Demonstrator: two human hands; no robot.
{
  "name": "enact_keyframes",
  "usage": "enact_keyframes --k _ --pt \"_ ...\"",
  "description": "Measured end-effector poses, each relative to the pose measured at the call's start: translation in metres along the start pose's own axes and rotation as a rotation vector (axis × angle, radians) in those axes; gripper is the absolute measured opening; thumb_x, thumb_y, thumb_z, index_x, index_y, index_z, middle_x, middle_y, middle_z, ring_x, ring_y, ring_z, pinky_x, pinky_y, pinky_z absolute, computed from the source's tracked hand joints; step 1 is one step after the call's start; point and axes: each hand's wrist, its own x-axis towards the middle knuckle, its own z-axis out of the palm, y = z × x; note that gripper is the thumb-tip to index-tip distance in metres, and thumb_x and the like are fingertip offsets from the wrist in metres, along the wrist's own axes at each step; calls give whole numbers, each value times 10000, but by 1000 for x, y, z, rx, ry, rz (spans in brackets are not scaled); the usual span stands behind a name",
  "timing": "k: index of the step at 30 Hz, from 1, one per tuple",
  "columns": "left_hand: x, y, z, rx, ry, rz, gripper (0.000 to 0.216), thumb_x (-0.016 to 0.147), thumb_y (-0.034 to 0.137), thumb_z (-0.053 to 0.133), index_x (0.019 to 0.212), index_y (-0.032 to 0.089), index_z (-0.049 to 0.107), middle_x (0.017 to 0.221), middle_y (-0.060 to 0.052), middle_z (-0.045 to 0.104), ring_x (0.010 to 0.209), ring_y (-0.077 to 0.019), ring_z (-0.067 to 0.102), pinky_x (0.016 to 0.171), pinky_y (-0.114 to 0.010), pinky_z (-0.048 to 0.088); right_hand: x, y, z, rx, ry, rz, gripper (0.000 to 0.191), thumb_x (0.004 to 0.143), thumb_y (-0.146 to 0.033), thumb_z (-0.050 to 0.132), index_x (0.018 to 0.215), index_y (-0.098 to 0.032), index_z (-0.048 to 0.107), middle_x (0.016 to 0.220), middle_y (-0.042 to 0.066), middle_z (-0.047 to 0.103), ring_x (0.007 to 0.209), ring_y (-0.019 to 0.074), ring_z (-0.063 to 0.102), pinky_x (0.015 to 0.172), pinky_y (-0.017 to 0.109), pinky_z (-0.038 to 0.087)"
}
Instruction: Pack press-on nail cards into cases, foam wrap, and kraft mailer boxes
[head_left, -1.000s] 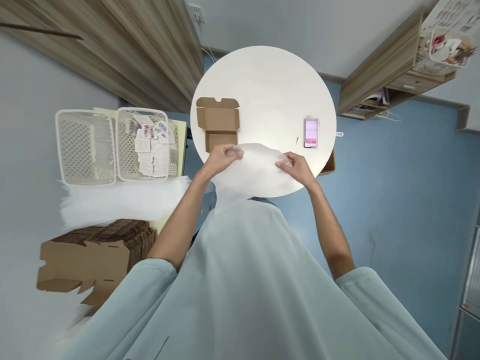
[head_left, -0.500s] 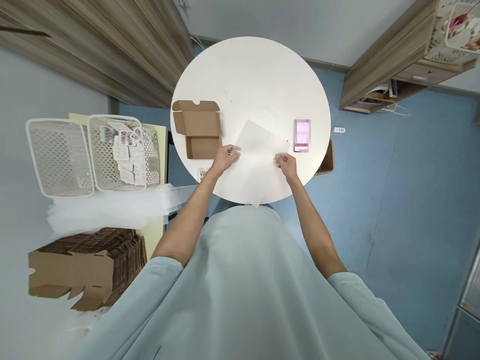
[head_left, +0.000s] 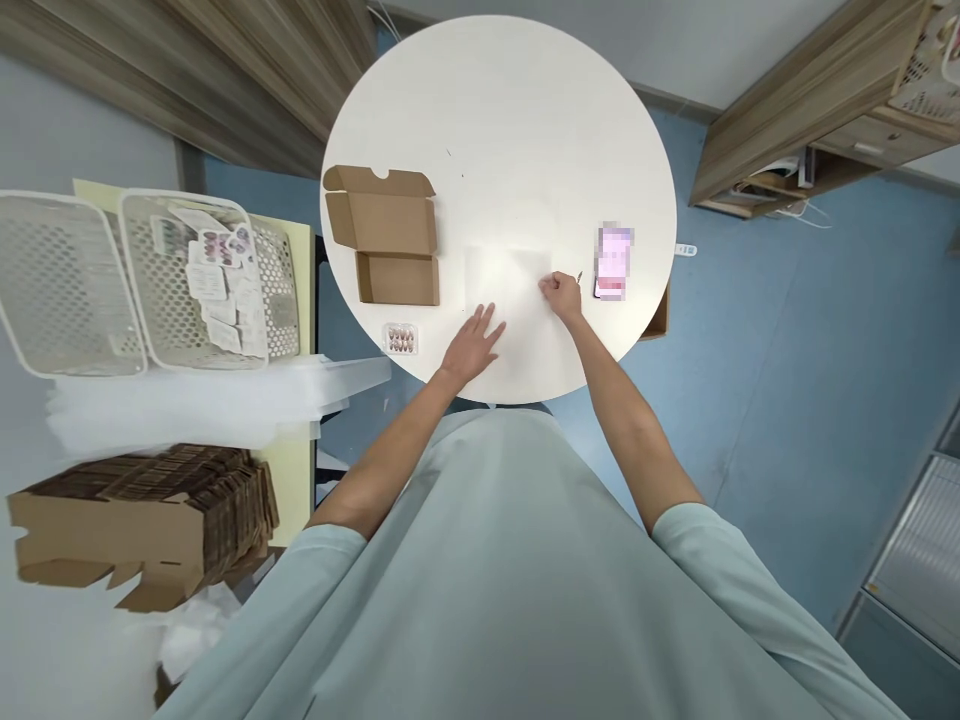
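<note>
A thin white sheet (head_left: 510,285) lies flat on the round white table (head_left: 510,120) in front of me. My left hand (head_left: 474,342) rests on its near left part with fingers stretched out flat. My right hand (head_left: 561,294) is closed in a pinch on the sheet's right edge. An open brown cardboard box (head_left: 386,235) sits to the left of the sheet, empty inside. A small clear packet (head_left: 400,339) with pink items lies near the table's front left edge.
A phone (head_left: 614,262) lies right of my right hand. To the left stand two white mesh baskets (head_left: 142,280), one holding several packets, above a pile of white sheets (head_left: 187,400) and a stack of flat cardboard boxes (head_left: 142,515). A wooden cabinet (head_left: 810,120) is at right.
The sheet, held up in both hands before, now lies flat on the table. My left hand let go and spread on it. The small packet has come into view.
</note>
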Motion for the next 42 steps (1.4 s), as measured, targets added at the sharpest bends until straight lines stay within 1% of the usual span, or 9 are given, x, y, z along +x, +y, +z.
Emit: enact_keyframes --k 3,6,12,16,21,26,31,36,42 --pt "-4 -1 18 32 -93 17 880 1021 437 771 1778 124 448 1933 -262 152 1824 -420 106 1460 -636 190 3 -2 1 -22 29 18 109 1016 -289 642 991 -206 709 975 69 776 955 236 696 916 351 551" --pt "-3 -7 27 27 -88 23 886 1035 417 747 1803 130 411 1937 -251 129 1825 -421 84 1459 -650 185 -8 1 2 -32 72 60 199 1031 -397 686 1116 -217 693 1126 100 799 1067 269 728 979 388 560" --pt "-1 -9 28 40 -75 29 917 993 452 828 1793 206 451 1946 -228 121 1824 -438 76 1433 -694 219 -85 26 15 -90 45 151 375 992 -477 789 1254 -241 661 1213 120 825 1125 298 764 995 403 569" --pt "0 -9 28 39 -78 28 936 973 498 859 1778 213 476 1944 -241 126 1821 -451 90 1424 -703 227 -129 43 26 -119 2 196 198 1078 -452 677 1061 -255 684 1214 123 844 1102 283 768 926 369 560" --pt "3 -8 27 14 -59 25 873 1001 597 800 1750 249 518 1943 -215 177 1812 -458 156 1405 -700 267 -136 52 26 -107 22 206 207 1099 -405 610 985 -258 700 1199 112 856 1095 281 760 918 373 554" --pt "-5 -8 12 26 -62 19 843 1028 544 757 1745 176 509 1925 -253 213 1807 -463 179 1411 -669 269 -130 51 24 -105 35 180 198 1087 -386 614 1009 -246 730 1187 107 853 1095 279 756 932 376 555" --pt "-55 -53 -21 11 76 -108 738 1040 438 689 1715 181 536 1848 -228 428 1747 -444 348 1402 -665 313 -136 49 25 -102 43 162 196 1093 -393 631 1062 -228 730 1210 118 851 1106 273 762 940 372 554" --pt "-106 -109 -48 24 154 -293 763 897 307 769 1636 207 608 1763 -198 544 1664 -457 445 1354 -667 413 -146 50 29 -87 56 172 246 1074 -427 677 1196 -217 718 1249 128 844 1154 286 772 943 381 560" --pt "-106 -127 -56 13 139 -296 772 840 185 667 1610 209 608 1748 -173 554 1580 -453 496 1281 -688 487 -157 51 34 -76 64 220 274 1036 -402 716 1257 -245 682 1240 108 848 1140 288 785 921 384 572"
